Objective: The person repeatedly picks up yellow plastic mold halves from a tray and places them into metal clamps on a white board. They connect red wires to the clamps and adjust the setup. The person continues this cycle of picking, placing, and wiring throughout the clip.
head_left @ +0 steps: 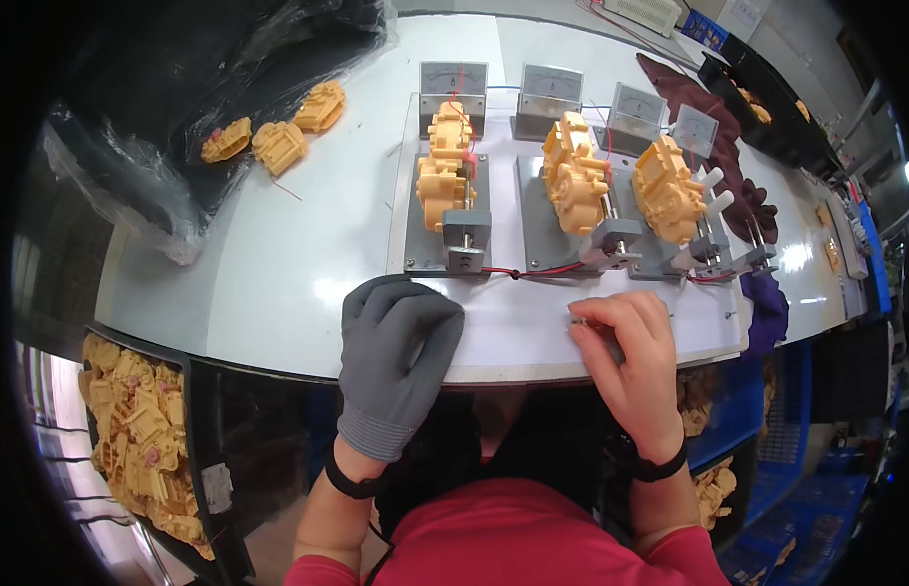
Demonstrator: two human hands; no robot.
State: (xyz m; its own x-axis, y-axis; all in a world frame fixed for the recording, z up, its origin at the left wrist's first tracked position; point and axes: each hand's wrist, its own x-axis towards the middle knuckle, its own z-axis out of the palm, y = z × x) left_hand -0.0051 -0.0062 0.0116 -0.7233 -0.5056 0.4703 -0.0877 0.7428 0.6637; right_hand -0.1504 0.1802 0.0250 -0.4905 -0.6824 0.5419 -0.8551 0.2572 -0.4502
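Note:
My left hand (396,347), in a grey knit glove, rests at the table's front edge with its fingers curled together; anything inside them is hidden. My bare right hand (630,347) pinches a small metallic piece (578,321) between thumb and forefinger, too small to name. Beyond my hands, yellow plastic housings sit upright in metal test fixtures: one at the left (444,181), one in the middle (575,181) and one at the right (666,190). Neither hand touches them. Red wires (532,272) run between the fixtures' front clamps (466,239).
Several analog meters (454,78) stand behind the fixtures. Three loose yellow housings (279,146) lie at the far left beside black plastic sheeting (200,68). Bins of yellow parts (142,430) stand below the table. Dark red cloth (703,103) and purple cloth (767,308) lie at the right.

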